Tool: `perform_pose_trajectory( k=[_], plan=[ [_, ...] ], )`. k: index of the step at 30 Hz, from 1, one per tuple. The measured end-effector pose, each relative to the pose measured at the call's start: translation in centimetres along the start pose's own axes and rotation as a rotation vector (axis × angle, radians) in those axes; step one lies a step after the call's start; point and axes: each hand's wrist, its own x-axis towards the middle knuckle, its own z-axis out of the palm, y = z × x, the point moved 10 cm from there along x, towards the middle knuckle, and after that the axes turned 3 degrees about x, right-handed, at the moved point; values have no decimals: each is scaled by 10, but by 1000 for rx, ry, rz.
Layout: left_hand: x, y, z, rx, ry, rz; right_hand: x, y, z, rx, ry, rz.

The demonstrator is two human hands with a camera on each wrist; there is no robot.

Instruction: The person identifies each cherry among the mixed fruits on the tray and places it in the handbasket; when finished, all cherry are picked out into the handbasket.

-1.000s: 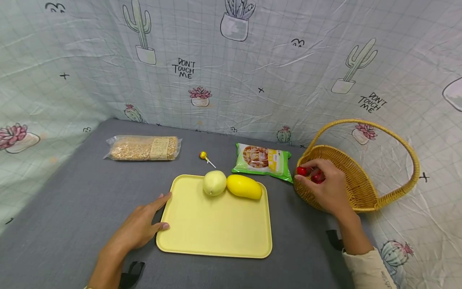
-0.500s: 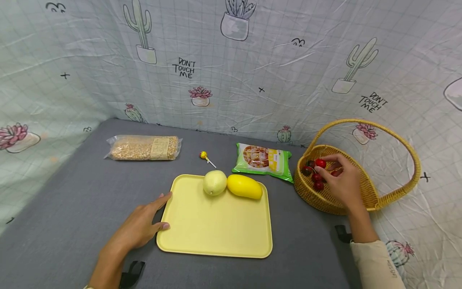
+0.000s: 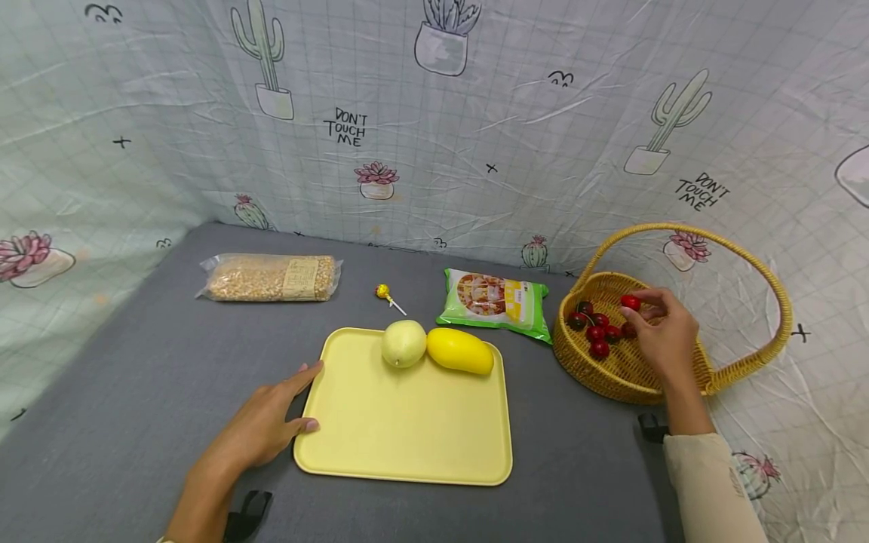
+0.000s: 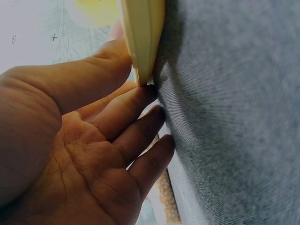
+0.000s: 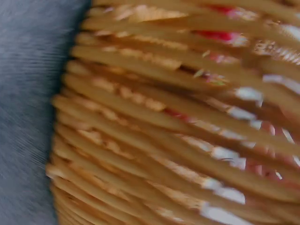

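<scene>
My right hand [image 3: 668, 335] is over the wicker basket [image 3: 597, 383], pinching a bright red cherry [image 3: 630, 302] between thumb and fingertips. Several darker cherries [image 3: 597, 332] lie in the basket, and one is partly hidden behind the hand. The right wrist view is filled by the blurred basket weave [image 5: 136, 122]. My left hand [image 3: 261, 422] rests at the left edge of the yellow tray [image 3: 407, 445], thumb and index tips on the rim. In the left wrist view the other fingers [image 4: 124, 112] extend beside the tray edge [image 4: 143, 42], near the grey cloth.
On the tray's far side sit a pale green round fruit [image 3: 403, 344] and a yellow oblong fruit [image 3: 460, 351]. Behind stand a green food packet [image 3: 494, 303], a lollipop [image 3: 384, 292] and a bag of grains [image 3: 271, 278]. The basket's tall handle [image 3: 736, 253] arches up at the right.
My right hand has moved right, from the basket's left rim to farther inside it, with the red cherry still pinched. More cherries show in the basket. The left hand and tray stay put.
</scene>
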Motion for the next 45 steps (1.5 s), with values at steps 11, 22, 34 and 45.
perform_pose_trajectory(
  k=[11,22,34,45],
  plan=[
    [0,0,-1,4,4,6,1,38,8,-98,-151,201],
    [-1,-2,-1,5,-7,-10,3,41,19,-180,-206,176],
    [1,-4,0,6,-25,-22,3,40,30,-258,-269,138],
    [2,1,0,31,-19,-19,5,36,30,-316,-283,70]
  ],
)
